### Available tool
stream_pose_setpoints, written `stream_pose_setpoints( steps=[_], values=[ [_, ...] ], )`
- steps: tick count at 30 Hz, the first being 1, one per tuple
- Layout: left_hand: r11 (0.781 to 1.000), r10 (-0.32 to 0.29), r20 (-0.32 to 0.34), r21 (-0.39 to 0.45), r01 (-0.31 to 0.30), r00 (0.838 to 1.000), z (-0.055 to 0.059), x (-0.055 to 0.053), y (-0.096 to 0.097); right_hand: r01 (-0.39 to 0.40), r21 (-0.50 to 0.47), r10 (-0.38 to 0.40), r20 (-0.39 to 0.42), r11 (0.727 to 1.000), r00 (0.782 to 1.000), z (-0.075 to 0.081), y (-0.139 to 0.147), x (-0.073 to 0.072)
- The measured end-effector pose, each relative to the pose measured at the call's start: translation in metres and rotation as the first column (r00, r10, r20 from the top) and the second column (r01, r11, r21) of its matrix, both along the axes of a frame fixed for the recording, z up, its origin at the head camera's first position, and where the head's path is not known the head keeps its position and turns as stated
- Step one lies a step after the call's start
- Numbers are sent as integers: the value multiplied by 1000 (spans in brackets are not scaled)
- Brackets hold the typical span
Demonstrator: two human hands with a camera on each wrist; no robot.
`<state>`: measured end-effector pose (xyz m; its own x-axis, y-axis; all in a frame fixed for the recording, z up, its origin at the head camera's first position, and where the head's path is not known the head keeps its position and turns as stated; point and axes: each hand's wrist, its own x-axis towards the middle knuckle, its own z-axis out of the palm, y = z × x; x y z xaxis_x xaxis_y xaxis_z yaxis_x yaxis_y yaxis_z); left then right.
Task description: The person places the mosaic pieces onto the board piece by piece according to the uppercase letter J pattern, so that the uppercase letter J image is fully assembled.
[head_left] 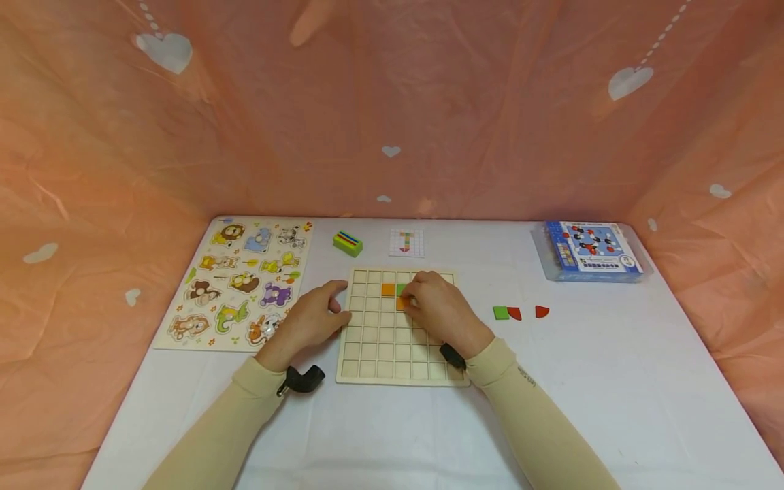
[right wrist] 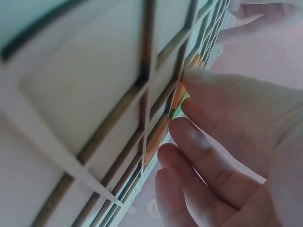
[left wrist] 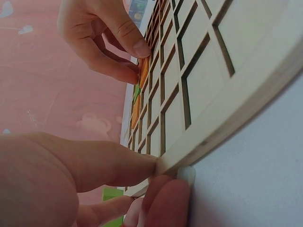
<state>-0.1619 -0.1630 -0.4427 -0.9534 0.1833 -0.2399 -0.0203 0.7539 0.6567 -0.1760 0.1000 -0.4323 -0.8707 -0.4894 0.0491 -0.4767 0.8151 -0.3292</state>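
Observation:
A wooden grid board (head_left: 369,348) lies flat on the table. My left hand (head_left: 314,314) is at its left edge, with thumb and fingers touching the rim; some fingertips are hidden in the head view. Over the board's upper part, my right hand (head_left: 442,307) pinches an orange square tile (right wrist: 179,93) between thumb and forefinger, low at a second-row cell. In the top area sit another orange square (head_left: 388,290) and a green square (head_left: 401,289). One more orange tile (right wrist: 156,142) lies beyond the green one, covered by the hand in the head view.
Right of the board lie a green square (head_left: 501,313) and two red quarter-circle pieces (head_left: 542,312). Behind it are a pattern card (head_left: 407,243) and a green block (head_left: 348,243). An animal puzzle (head_left: 241,282) stands left; a boxed set (head_left: 592,252) is at back right.

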Motion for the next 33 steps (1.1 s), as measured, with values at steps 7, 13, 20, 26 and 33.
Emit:
stream_pose_setpoints(
  steps=[7,13,20,26,33],
  values=[
    [1000,1,4,1,-1,1000,2,0,0,-7,-11,7,-2,1000,1000,2,2,-1],
    [1000,0,14,15,0,1000,4,0,0,35,-38,-34,31,999,999,6,15,-1],
    [1000,1,24,14,-1,1000,3,1,1,78,-46,-77,26,996,997,9,49,3],
    [1000,11,30,3,-11,999,3,1,2,112,-26,-111,18,993,994,8,90,13],
    [1000,11,27,2,-11,1000,2,1,2,205,-42,-202,65,978,977,6,134,28]
  ],
)
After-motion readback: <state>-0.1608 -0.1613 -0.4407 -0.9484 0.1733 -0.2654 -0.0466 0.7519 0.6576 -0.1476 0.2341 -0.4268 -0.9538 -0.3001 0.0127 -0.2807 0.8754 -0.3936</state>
